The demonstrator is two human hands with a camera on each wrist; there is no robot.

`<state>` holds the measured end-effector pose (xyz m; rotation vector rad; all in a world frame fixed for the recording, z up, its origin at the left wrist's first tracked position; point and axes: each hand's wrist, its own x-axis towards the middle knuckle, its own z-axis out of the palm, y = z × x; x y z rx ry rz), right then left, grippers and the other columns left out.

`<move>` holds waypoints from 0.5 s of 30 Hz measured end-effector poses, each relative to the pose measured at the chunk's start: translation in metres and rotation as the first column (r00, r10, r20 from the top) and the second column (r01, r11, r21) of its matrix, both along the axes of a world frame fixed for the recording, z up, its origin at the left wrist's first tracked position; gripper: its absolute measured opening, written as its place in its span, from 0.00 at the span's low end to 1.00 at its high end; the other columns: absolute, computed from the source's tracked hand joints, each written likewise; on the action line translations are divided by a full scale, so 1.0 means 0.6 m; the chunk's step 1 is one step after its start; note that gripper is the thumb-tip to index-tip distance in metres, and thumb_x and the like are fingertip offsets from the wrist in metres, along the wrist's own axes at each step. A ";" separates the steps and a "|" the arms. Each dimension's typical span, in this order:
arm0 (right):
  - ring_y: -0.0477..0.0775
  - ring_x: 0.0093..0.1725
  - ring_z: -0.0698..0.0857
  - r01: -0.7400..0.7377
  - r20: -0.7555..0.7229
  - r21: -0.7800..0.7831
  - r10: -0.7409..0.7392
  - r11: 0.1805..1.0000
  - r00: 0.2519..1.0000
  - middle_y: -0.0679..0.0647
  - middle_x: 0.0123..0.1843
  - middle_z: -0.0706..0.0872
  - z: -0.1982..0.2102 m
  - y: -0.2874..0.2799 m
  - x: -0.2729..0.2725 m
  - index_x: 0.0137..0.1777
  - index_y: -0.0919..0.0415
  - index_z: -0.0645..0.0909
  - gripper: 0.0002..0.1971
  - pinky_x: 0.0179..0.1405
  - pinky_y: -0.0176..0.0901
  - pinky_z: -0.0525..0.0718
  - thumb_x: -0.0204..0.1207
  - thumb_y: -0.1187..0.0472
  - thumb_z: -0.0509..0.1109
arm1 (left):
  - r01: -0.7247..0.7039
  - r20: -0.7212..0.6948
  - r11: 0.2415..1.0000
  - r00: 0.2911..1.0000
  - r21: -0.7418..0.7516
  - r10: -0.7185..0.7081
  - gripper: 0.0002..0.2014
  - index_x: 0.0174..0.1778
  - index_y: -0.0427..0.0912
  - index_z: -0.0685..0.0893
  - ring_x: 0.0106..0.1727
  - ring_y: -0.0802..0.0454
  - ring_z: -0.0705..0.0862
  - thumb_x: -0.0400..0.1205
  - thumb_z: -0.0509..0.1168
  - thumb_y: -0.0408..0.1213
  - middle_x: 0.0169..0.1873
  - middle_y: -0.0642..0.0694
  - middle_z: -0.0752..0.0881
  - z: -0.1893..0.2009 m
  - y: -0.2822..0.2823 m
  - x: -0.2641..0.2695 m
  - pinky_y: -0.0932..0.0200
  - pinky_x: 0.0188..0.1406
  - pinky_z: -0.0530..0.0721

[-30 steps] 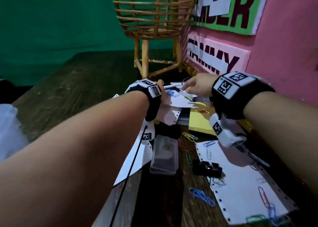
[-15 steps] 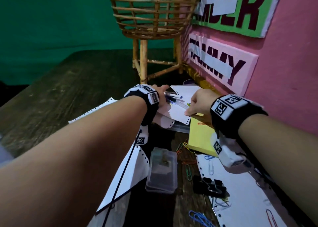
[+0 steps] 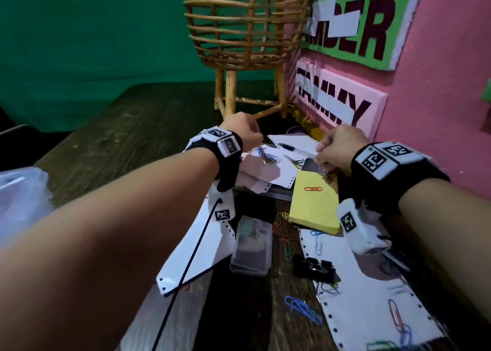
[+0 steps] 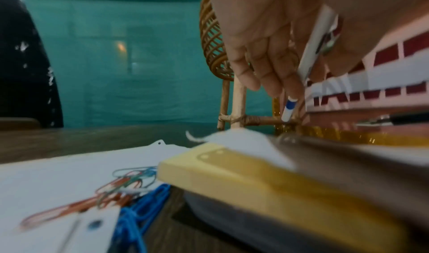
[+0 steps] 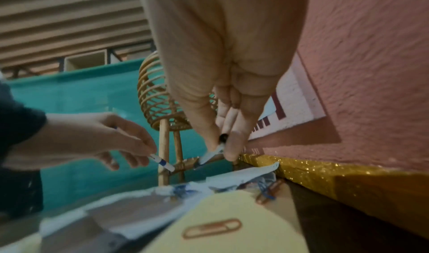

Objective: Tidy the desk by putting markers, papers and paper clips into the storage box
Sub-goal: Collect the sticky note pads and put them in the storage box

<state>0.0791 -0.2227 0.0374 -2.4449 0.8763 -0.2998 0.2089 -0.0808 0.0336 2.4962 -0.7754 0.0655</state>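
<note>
Presently, both hands are each pinching a marker at frame centre: left hand [image 3: 243,130] a blue-banded marker [image 5: 162,162], right hand [image 3: 338,148] a black-tipped marker [image 5: 217,149], evidently for boxing.

Both bare forearms reach forward, each wrist strapped in a black band with printed tags. The left hand [image 3: 243,130] hangs palm down, fingers curled in a pinching grip (thumb against fingertips). The right hand [image 3: 336,148] points downward, thumb and fingers [image 5: 233,146] pressed together in a tight pinch.
</note>
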 end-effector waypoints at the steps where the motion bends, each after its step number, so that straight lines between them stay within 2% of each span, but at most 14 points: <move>1: 0.59 0.44 0.90 0.032 0.011 0.062 -0.033 0.998 0.999 0.63 0.46 0.89 0.008 0.001 -0.009 0.48 0.71 0.83 0.10 0.46 0.51 0.89 0.67 0.71 0.74 | -0.033 -0.066 0.994 0.997 -0.107 0.026 0.11 0.50 0.44 0.89 0.46 0.46 0.85 0.76 0.65 0.39 0.43 0.43 0.87 0.011 0.006 -0.010 0.58 0.48 0.86; 3: 0.50 0.32 0.89 0.056 0.034 0.208 -0.064 0.977 0.997 0.61 0.47 0.88 0.020 0.007 -0.031 0.46 0.70 0.79 0.05 0.33 0.39 0.88 0.72 0.70 0.70 | -0.129 -0.253 0.940 0.966 -0.316 0.048 0.09 0.48 0.41 0.89 0.38 0.48 0.86 0.76 0.66 0.37 0.41 0.42 0.89 0.034 0.019 -0.037 0.61 0.42 0.86; 4: 0.46 0.28 0.86 0.042 0.074 0.292 -0.067 0.956 0.995 0.60 0.48 0.86 0.026 0.014 -0.045 0.43 0.66 0.76 0.03 0.28 0.34 0.84 0.74 0.70 0.69 | -0.180 -0.357 0.894 0.934 -0.409 0.025 0.07 0.44 0.38 0.88 0.31 0.50 0.85 0.77 0.65 0.35 0.37 0.41 0.88 0.046 0.026 -0.055 0.64 0.33 0.85; 5: 0.46 0.28 0.85 0.009 0.141 0.409 -0.072 0.912 0.987 0.61 0.51 0.84 0.029 0.020 -0.053 0.40 0.63 0.75 0.05 0.26 0.31 0.83 0.75 0.71 0.67 | -0.225 -0.460 0.841 0.887 -0.492 -0.031 0.07 0.39 0.36 0.85 0.25 0.51 0.82 0.78 0.63 0.32 0.33 0.42 0.86 0.054 0.031 -0.072 0.67 0.23 0.80; 6: 0.48 0.31 0.84 -0.036 0.214 0.535 -0.095 0.844 0.972 0.63 0.54 0.82 0.030 0.028 -0.062 0.41 0.62 0.75 0.06 0.27 0.31 0.83 0.75 0.73 0.65 | -0.261 -0.535 0.789 0.839 -0.557 -0.100 0.08 0.35 0.36 0.81 0.23 0.52 0.79 0.80 0.61 0.31 0.30 0.42 0.83 0.060 0.037 -0.090 0.68 0.19 0.74; 8: 0.51 0.40 0.84 -0.138 0.324 0.741 -0.170 0.657 0.931 0.62 0.54 0.79 0.034 0.061 -0.090 0.49 0.70 0.77 0.05 0.25 0.33 0.85 0.79 0.75 0.60 | -0.319 -0.605 0.691 0.767 -0.649 -0.214 0.13 0.32 0.39 0.77 0.26 0.52 0.75 0.82 0.57 0.29 0.29 0.43 0.80 0.072 0.051 -0.136 0.67 0.19 0.69; 9: 0.54 0.45 0.85 -0.184 0.353 0.809 -0.210 0.558 0.912 0.61 0.52 0.79 0.038 0.086 -0.110 0.52 0.73 0.75 0.07 0.27 0.33 0.87 0.80 0.75 0.57 | -0.322 -0.611 0.668 0.750 -0.671 -0.252 0.14 0.32 0.40 0.77 0.26 0.53 0.74 0.83 0.55 0.28 0.27 0.44 0.79 0.075 0.061 -0.163 0.66 0.20 0.69; 10: 0.56 0.50 0.84 -0.227 0.375 0.841 -0.227 0.490 0.899 0.60 0.50 0.78 0.036 0.107 -0.125 0.55 0.73 0.74 0.08 0.33 0.32 0.87 0.81 0.76 0.55 | -0.332 -0.625 0.656 0.729 -0.678 -0.277 0.16 0.31 0.41 0.77 0.25 0.54 0.73 0.84 0.53 0.27 0.22 0.45 0.80 0.073 0.067 -0.184 0.67 0.21 0.68; 12: 0.56 0.50 0.83 -0.295 0.413 0.843 -0.188 0.451 0.891 0.60 0.46 0.79 0.029 0.149 -0.161 0.60 0.74 0.74 0.11 0.48 0.35 0.85 0.81 0.77 0.55 | -0.315 -0.649 0.673 0.690 -0.669 -0.322 0.18 0.32 0.43 0.76 0.23 0.56 0.76 0.85 0.48 0.27 0.15 0.50 0.80 0.069 0.085 -0.240 0.67 0.25 0.68; 13: 0.54 0.46 0.83 -0.309 0.420 0.835 -0.164 0.454 0.893 0.61 0.43 0.80 0.022 0.168 -0.177 0.57 0.75 0.76 0.10 0.51 0.39 0.85 0.80 0.77 0.57 | -0.297 -0.663 0.700 0.672 -0.649 -0.330 0.18 0.32 0.43 0.75 0.24 0.57 0.77 0.86 0.47 0.27 0.18 0.50 0.80 0.064 0.095 -0.267 0.65 0.28 0.68; 15: 0.51 0.37 0.83 -0.306 0.411 0.803 -0.105 0.511 0.905 0.60 0.39 0.84 0.009 0.202 -0.213 0.49 0.74 0.80 0.07 0.46 0.42 0.85 0.80 0.73 0.60 | -0.258 -0.662 0.742 0.680 -0.618 -0.315 0.15 0.37 0.39 0.77 0.28 0.55 0.75 0.86 0.50 0.28 0.28 0.47 0.77 0.056 0.116 -0.319 0.62 0.30 0.71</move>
